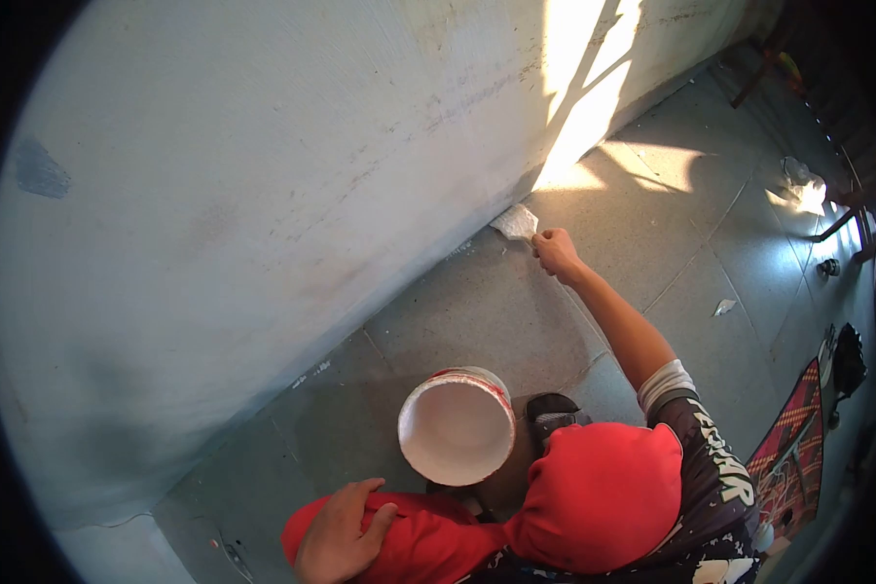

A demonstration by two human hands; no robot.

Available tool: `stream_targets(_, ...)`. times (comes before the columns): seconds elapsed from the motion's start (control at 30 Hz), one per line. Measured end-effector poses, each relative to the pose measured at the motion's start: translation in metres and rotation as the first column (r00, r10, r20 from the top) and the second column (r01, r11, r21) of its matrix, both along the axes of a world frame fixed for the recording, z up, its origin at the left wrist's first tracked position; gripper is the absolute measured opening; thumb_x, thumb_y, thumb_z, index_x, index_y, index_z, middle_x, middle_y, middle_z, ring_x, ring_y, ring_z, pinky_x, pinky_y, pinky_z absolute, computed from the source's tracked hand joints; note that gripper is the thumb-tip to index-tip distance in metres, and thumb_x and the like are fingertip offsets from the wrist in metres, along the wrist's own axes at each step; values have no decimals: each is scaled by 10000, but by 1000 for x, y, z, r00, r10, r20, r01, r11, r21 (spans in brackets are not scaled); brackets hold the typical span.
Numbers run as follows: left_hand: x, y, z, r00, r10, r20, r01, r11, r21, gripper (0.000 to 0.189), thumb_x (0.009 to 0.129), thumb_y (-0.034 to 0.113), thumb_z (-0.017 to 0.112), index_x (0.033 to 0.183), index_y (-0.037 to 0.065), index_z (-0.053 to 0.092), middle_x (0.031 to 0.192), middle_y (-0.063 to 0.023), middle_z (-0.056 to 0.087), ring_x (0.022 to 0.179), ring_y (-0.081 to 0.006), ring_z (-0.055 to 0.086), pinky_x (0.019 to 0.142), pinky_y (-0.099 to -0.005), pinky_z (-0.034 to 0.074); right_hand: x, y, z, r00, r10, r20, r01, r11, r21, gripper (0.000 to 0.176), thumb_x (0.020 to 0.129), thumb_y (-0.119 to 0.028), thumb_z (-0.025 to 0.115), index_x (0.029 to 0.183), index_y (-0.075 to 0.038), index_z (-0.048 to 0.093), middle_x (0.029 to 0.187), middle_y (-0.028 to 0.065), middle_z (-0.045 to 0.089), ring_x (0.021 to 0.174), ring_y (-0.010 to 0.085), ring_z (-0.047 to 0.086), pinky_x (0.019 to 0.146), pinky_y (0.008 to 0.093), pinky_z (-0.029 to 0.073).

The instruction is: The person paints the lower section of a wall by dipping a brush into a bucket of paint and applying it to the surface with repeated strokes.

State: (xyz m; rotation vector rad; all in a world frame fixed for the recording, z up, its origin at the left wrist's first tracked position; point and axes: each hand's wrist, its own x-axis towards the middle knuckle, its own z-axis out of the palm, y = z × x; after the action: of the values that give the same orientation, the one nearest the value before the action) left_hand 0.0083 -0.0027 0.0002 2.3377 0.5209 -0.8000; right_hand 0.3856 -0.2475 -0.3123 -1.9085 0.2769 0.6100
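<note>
My right hand (557, 255) is closed around a scraper (516, 223) whose blade is coated in white. The blade lies at the foot of the pale wall (263, 146), where it meets the tiled floor (438, 311). My left hand (346, 535) rests on my red-clothed leg (428, 530), fingers apart and nothing held. Between my hands stands a round bucket (425, 428), whitish inside, with red marks round its rim.
Sunlight falls across the wall and floor near the top. A crumpled plastic bag (803, 187), a small white scrap (724, 307) and a red plaid cloth (793, 428) lie on the right. Dark furniture legs (837, 226) stand at the right edge.
</note>
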Motion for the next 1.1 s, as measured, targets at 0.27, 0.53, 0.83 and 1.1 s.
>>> stream_targets(0.27,2,-1,3,1000,16,-16,-16,1000,8,425,938,259,607,1271,0,554,1186,-208,617,1020,-339,646,853,-378,528,-15,-17,20,996,-55,-69,72,962,264,192,914,-181,539,818,-21,583,674,29,526,486,92,422,401,282,308)
stream_targets(0.53,0,-1,1,999,-32,-11,32,999,39,425,937,265,610,1266,1,558,1174,-206,622,1005,-333,650,878,-379,514,5,-5,9,997,6,-70,0,997,83,191,923,-200,541,845,-29,573,694,21,511,504,90,414,411,278,306)
stream_targets(0.83,0,-1,3,1000,21,-8,-21,1000,-2,429,940,269,605,1266,-6,557,1183,-208,621,1035,-333,646,879,-378,517,-6,-34,24,998,25,-52,-3,928,371,158,929,-185,547,882,-37,569,709,10,521,517,78,421,411,269,301)
stream_targets(1.1,1,-3,3,1000,11,-7,-11,1000,13,423,940,272,602,1260,-3,564,1172,-208,628,995,-339,659,844,-383,531,9,-15,18,999,44,-21,-41,988,149,159,936,-189,551,876,-43,558,717,1,522,515,63,411,417,254,310)
